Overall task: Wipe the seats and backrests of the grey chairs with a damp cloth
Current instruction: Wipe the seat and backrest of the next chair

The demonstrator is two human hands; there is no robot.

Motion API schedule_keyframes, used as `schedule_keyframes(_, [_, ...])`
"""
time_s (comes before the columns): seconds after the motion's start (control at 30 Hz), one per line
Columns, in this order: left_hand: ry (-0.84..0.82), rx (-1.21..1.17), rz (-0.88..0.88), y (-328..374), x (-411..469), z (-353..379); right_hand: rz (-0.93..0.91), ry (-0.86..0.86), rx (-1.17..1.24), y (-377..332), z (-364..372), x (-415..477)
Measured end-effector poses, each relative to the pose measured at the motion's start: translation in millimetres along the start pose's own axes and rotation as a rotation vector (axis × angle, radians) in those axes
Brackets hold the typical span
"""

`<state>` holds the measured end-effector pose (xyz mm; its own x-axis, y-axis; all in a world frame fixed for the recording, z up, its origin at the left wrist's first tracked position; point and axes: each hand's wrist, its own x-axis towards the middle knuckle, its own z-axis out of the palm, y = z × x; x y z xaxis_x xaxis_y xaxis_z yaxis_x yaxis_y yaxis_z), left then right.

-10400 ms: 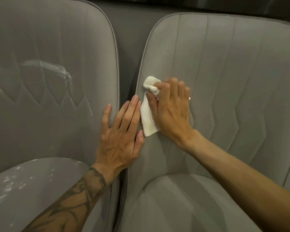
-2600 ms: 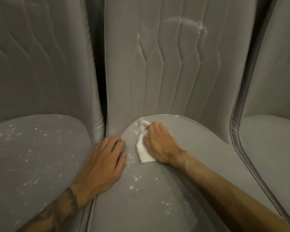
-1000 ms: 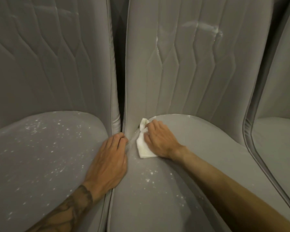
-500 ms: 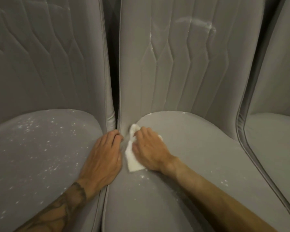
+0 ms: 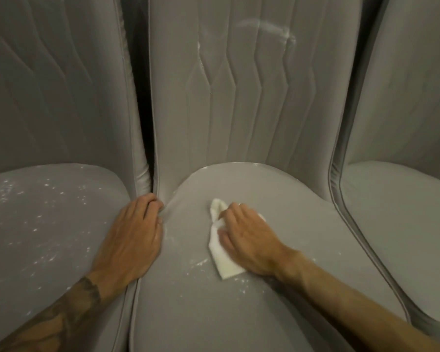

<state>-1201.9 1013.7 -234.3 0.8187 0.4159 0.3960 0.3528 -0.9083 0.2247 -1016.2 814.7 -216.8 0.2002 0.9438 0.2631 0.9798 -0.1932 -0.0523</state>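
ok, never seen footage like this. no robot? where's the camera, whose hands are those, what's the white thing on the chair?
No robot: a person works with bare hands, and the one camera sits on their head, looking forward and down, so both arms enter from the bottom edge. Three grey chairs stand side by side. The right hand holds a folded white cloth pressed on the middle seat, where white specks lie beside the cloth. The left hand rests at the gap between the left seat and the middle one, holding nothing. The left seat is speckled too, and the middle backrest shows a pale smear.
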Motion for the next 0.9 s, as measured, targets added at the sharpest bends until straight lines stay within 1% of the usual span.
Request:
schedule_keyframes(0.07, [-0.011,-0.007,-0.007,0,0,0,-0.022,-0.07,0.029,20,-9,-14])
schedule_keyframes(0.1, [-0.009,-0.006,-0.006,0,0,0,0.01,-0.088,-0.006,39,-15,-20])
schedule_keyframes(0.17, [0.006,0.012,-0.004,0,1,-1,0.156,-0.104,-0.121,76,-29,-27])
schedule_keyframes(0.23, [0.021,0.025,0.003,0,2,0,0.288,-0.087,-0.24,88,-35,-29])
schedule_keyframes(0.27, [0.023,0.029,0.009,0,2,0,0.282,-0.04,-0.253,77,-33,-28])
schedule_keyframes(0.3, [0.023,0.033,0.016,0,2,1,0.243,-0.006,-0.202,60,-27,-29])
schedule_keyframes(0.33, [0.021,0.036,0.02,0,2,1,0.171,0.02,-0.154,44,-18,-33])
schedule_keyframes(0.4, [0.016,0.036,0.021,-2,2,2,0.066,-0.063,-0.047,29,-17,-45])
schedule_keyframes(0.43, [0.016,0.031,0.02,-1,2,2,0.051,-0.098,-0.03,37,-23,-50])
schedule_keyframes(0.5, [0.019,0.025,0.018,-1,2,2,0.109,-0.123,-0.075,68,-36,-55])
schedule_keyframes(0.57, [0.024,0.023,0.02,-1,2,3,0.236,-0.09,-0.193,98,-48,-56])
schedule_keyframes(0.63, [0.032,0.018,0.024,-1,2,3,0.352,-0.085,-0.262,96,-43,-54])
schedule_keyframes(0.67, [0.037,0.019,0.03,-2,3,3,0.361,-0.075,-0.22,85,-36,-55])
schedule_keyframes(0.73, [0.04,0.026,0.041,-3,3,4,0.278,-0.092,-0.114,62,-27,-63])
schedule_keyframes(0.8, [0.035,0.025,0.041,-5,3,4,0.199,-0.135,-0.083,72,-33,-77])
schedule_keyframes(0.83, [0.032,0.023,0.04,-5,3,3,0.219,-0.147,-0.1,85,-40,-81])
schedule_keyframes(0.9, [0.021,0.026,0.031,-4,3,3,0.372,-0.12,-0.156,111,-53,-85])
